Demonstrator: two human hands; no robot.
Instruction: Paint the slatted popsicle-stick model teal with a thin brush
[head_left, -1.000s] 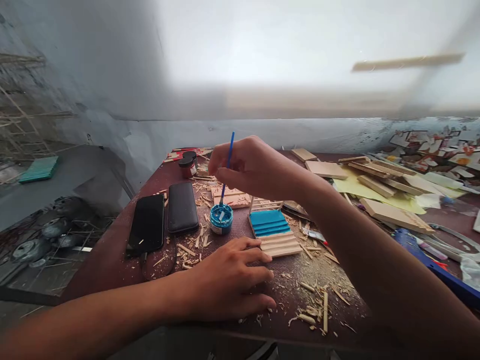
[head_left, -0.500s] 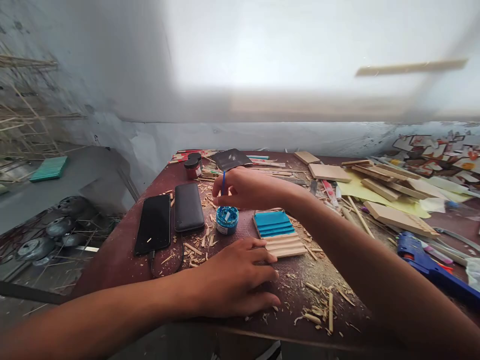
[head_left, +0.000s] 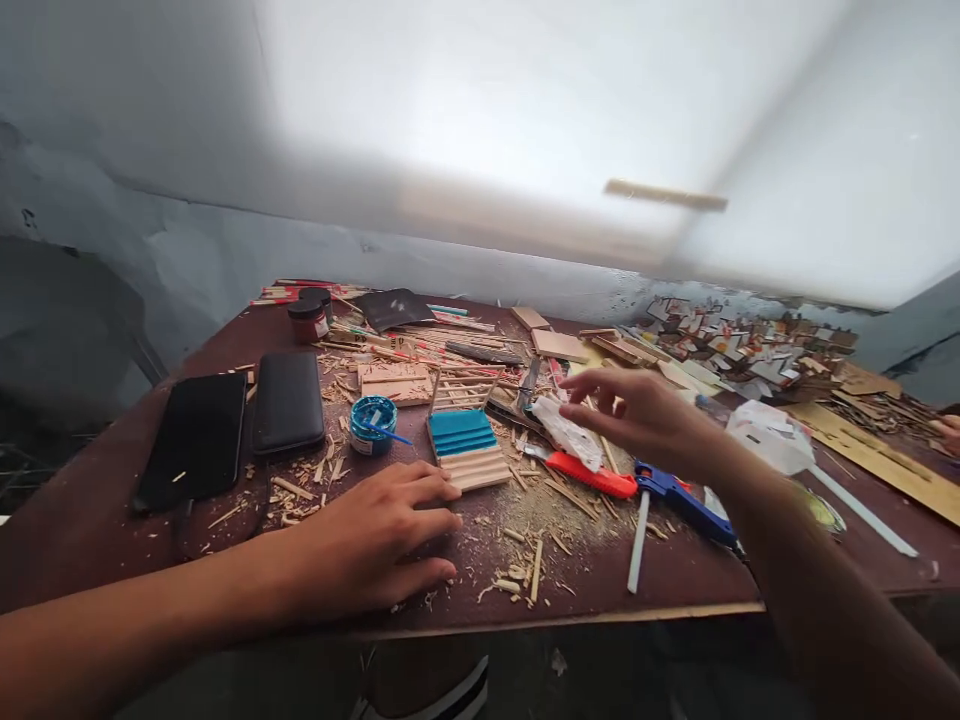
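Observation:
My left hand (head_left: 397, 525) lies on the table with fingers spread, its fingertips at the left edge of a small ridged wooden model (head_left: 471, 468). The model's rear steps are painted blue, its front ones are bare wood, and a frame of thin sticks stands behind them. A jar of blue paint (head_left: 362, 442) sits to its left, with a blue paintbrush (head_left: 397, 437) leaning out over the rim. Over on the right, my right hand (head_left: 637, 415) reaches above a crumpled white tissue (head_left: 574, 440), fingers apart; whether it touches the tissue I cannot tell.
An orange box cutter (head_left: 600, 478), a blue glue gun (head_left: 686, 503) and a glue stick (head_left: 639, 545) lie at right. A phone (head_left: 195, 435) and a black power bank (head_left: 288, 402) are at left. Wood shavings, sticks and dark-lidded jars (head_left: 306, 322) cover parts of the table.
My right hand has let go of the paintbrush, which now rests in the jar, and has moved right to the tissue. The view has swung right. My left hand stays by the model.

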